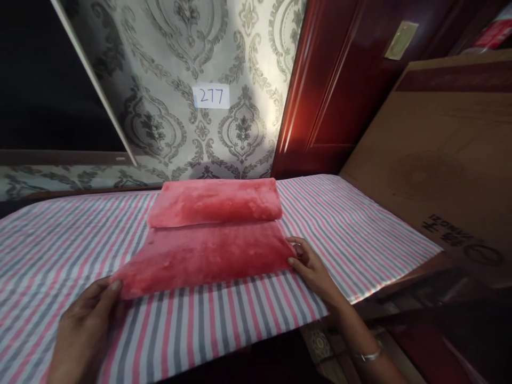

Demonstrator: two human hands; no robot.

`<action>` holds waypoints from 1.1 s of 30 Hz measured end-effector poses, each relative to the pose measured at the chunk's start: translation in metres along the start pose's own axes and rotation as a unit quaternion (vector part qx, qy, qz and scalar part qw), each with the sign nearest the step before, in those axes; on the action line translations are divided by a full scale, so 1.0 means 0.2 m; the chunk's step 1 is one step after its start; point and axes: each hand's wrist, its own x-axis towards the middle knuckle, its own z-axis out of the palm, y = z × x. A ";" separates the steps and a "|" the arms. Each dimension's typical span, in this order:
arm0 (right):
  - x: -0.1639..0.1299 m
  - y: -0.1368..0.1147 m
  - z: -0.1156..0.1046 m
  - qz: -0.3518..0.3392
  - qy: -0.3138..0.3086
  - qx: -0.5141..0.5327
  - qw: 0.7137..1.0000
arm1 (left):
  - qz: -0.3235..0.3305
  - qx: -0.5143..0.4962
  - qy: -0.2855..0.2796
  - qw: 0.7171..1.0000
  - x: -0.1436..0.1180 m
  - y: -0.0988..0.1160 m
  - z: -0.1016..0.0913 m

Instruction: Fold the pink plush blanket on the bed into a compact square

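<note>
A plush red-pink cloth, perhaps a towel [216,256], lies across the striped tablecloth. Its far part is folded over into a thick flat band, while the near part spreads toward me. My left hand [90,314] pinches the near left corner between thumb and fingers. At the near right corner, my right hand [308,264] grips the edge, thumb on top and fingers partly hidden. The near edge between both hands looks slightly raised and stretched.
A pink, grey and white striped tablecloth [352,229] covers the table. Behind it stand a patterned wall with a paper marked 277 [212,96] and a dark screen [56,80] at left. A large cardboard box [444,128] and a red-brown door [324,80] are at right.
</note>
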 end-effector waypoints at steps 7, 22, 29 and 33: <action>-0.01 0.04 -0.04 0.017 0.033 -0.031 0.999 | 0.030 0.010 -0.094 0.995 0.01 -0.05 -0.02; -0.01 0.07 -0.11 -0.022 -0.036 -0.147 0.988 | 0.288 0.169 -0.160 0.929 0.06 -0.06 -0.09; 0.00 0.09 -0.13 0.001 -0.051 -0.162 0.985 | 0.253 0.173 -0.161 0.938 0.06 -0.07 -0.13; 0.02 0.08 -0.12 0.029 -0.064 -0.153 0.986 | 0.188 0.074 -0.217 0.955 0.06 0.00 -0.14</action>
